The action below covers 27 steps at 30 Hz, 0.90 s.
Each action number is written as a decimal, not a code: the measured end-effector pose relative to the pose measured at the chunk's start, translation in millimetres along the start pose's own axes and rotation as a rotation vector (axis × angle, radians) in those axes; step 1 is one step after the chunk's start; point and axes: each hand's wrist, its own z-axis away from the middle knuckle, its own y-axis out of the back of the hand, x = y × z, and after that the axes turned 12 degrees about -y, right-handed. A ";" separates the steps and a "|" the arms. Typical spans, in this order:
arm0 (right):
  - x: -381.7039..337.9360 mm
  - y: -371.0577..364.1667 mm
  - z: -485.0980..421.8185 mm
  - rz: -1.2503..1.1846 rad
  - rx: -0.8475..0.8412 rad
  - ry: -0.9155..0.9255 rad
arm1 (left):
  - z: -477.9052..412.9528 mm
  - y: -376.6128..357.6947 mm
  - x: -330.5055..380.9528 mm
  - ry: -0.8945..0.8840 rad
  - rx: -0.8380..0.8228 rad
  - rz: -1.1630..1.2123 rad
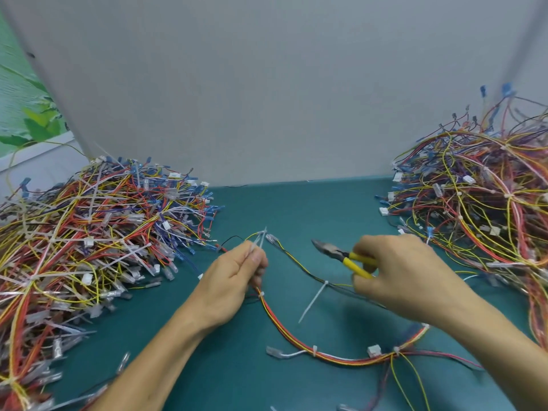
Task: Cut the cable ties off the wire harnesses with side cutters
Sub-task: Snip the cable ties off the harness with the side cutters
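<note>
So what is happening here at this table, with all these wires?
A person is working on one wire harness that lies on the green table. The left hand pinches it beside a white cable tie. The right hand holds the yellow-handled side cutters, tip pointing toward that tie but not touching it. A second cable tie, with a long tail, is uncut. A left pile and a right pile of harnesses flank the work.

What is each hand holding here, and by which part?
The right hand grips yellow-handled metal side cutters by the handles. The left hand pinches a red-and-yellow wire harness near its upper end, by white plastic cable ties.
</note>
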 end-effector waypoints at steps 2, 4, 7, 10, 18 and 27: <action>11.9 -9.1 0.6 -0.032 -0.020 -0.046 | 2.0 -8.0 7.2 -0.035 -0.060 -0.032; 18.4 -22.5 3.8 -0.080 -0.047 -0.069 | 4.3 -17.9 14.7 -0.145 -0.140 -0.169; 20.0 -36.4 5.2 -0.121 -0.066 -0.076 | 6.1 -31.5 25.1 -0.278 -0.225 -0.292; 18.0 -39.1 4.1 -0.172 -0.081 -0.094 | 2.7 -43.8 23.0 -0.383 -0.310 -0.447; 18.2 -32.3 4.7 -0.249 -0.237 -0.124 | -16.7 -39.6 12.2 -0.437 -0.320 -0.592; 20.6 -26.8 1.7 -0.303 -0.270 -0.156 | -21.5 -40.7 10.3 -0.720 -0.426 -0.728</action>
